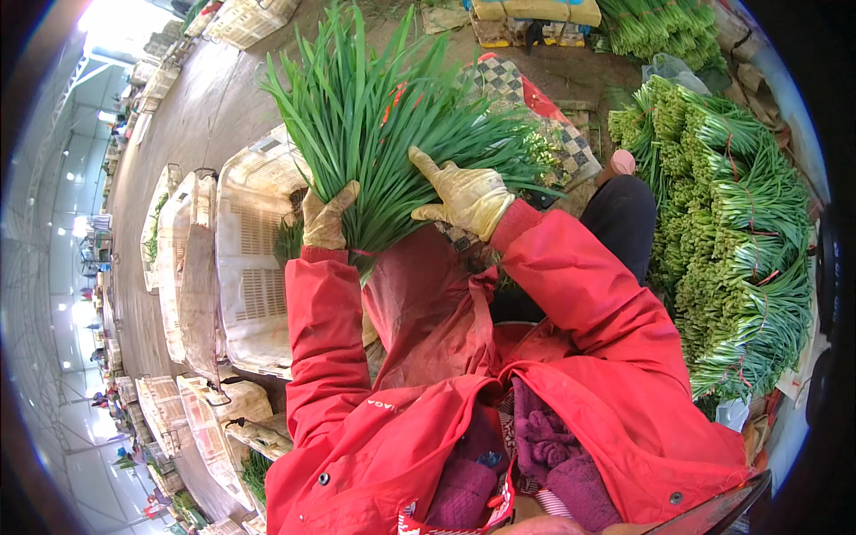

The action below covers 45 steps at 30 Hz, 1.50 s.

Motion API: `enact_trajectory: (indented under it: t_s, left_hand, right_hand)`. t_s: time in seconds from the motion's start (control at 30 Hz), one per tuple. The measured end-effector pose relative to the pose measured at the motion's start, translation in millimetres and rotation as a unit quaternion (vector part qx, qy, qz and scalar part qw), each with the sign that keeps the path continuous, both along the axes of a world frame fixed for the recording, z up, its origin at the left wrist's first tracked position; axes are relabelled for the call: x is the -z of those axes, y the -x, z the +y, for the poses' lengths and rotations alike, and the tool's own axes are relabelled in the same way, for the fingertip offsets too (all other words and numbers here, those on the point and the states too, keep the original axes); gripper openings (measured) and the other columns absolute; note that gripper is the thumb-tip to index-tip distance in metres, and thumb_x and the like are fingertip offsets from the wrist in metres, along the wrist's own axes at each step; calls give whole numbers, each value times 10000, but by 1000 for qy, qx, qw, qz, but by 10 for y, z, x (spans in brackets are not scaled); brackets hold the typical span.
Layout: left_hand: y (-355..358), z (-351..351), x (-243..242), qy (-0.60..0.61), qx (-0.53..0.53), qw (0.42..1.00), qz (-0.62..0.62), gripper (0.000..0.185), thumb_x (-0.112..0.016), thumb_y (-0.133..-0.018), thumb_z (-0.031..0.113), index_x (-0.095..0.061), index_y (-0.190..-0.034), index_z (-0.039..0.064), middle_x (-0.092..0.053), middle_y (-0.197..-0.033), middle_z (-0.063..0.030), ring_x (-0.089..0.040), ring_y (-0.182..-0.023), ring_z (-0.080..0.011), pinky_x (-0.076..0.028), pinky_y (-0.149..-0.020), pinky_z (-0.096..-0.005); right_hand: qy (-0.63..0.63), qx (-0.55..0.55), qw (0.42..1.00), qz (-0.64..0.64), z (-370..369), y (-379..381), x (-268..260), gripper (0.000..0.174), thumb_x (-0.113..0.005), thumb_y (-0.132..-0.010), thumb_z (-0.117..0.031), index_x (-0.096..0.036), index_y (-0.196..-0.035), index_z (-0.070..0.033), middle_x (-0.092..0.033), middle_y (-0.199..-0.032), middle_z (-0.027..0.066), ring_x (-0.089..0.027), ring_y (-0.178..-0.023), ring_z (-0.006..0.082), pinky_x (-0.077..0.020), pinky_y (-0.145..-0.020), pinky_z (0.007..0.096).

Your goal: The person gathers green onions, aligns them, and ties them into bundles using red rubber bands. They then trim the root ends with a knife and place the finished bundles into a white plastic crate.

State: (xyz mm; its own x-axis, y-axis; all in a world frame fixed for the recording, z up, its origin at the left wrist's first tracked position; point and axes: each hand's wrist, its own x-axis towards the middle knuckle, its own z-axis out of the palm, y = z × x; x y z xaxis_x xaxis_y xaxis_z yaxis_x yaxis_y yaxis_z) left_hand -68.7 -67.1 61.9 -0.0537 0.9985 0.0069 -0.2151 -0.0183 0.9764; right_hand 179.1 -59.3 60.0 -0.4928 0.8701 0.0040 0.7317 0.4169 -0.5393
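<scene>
A large bunch of long green leaves, like Chinese chives [361,134], fans out in front of me over my lap. My left hand [328,217], in a stained pale glove, is closed around the bunch's left side, low down near a thin red tie. Against the right side of the leaves lies my right hand [465,194], also gloved, its index finger and thumb spread; whether it grips any leaves is hard to tell. Beneath the bunch is a dark red apron [428,301]. Behind the leaves, a checkered cloth [501,80] with red edging is partly hidden.
Tied bundles of the same greens [729,247] are piled at the right, with another heap [662,30] at top right. White plastic crates [254,294] stand close on my left, and more crates [247,20] are further off. A wrapped stack [535,13] sits at the top.
</scene>
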Motion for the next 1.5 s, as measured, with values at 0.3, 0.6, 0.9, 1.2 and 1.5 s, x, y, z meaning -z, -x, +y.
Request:
enact_trajectory:
  t_s: [0.3, 0.6, 0.9, 1.2, 1.5]
  left_hand:
    - [67, -46, 31, -7, -15, 997, -69, 376, -744, -793, -17, -637, -1152, 18, -693, -1050, -76, -676, -884, -197, -566, -801, -326]
    - [128, 22, 110, 8, -7, 994, -111, 367, -736, -808, 0, -628, -1159, 10, -685, -1069, -84, -675, -889, -211, -568, -809, -340]
    - [107, 44, 108, 10, -26, 996, -89, 389, -748, -800, 19, -624, -1169, 5, -675, -1092, -92, -668, -928, -221, -561, -851, -361]
    - [215, 52, 185, 4, -50, 996, -78, 429, -715, -843, 80, -567, -1238, 0, -669, -1103, -139, -678, -924, -283, -589, -811, -428]
    - [285, 64, 240, 12, -68, 995, -73, 434, -724, -834, 82, -575, -1234, 4, -673, -1090, -138, -681, -909, -291, -593, -794, -429]
  right_hand:
    - [-166, -3, 985, -52, 45, -62, 114, 741, -650, -756, -616, -566, -1316, -138, -512, -1310, 130, -569, -1076, 381, -463, -897, 449]
    - [-27, -86, 975, 204, 313, -120, 278, 624, -653, -856, -480, -547, -1285, -39, -624, -1162, 159, -585, -1117, 327, -433, -973, 406]
    - [-4, 70, 961, 269, 519, 15, 376, 559, -538, -944, -342, -403, -1431, -102, -637, -1073, 249, -606, -975, 427, -478, -848, 472]
    - [-58, 111, 980, 152, 622, 62, 242, 310, -618, -874, -302, -667, -1081, -76, -639, -1059, 164, -603, -1014, 345, -478, -850, 451]
    - [-162, 60, 974, 148, 666, 23, 308, 275, -607, -881, -308, -683, -1054, -108, -657, -1041, 119, -611, -994, 313, -427, -918, 431]
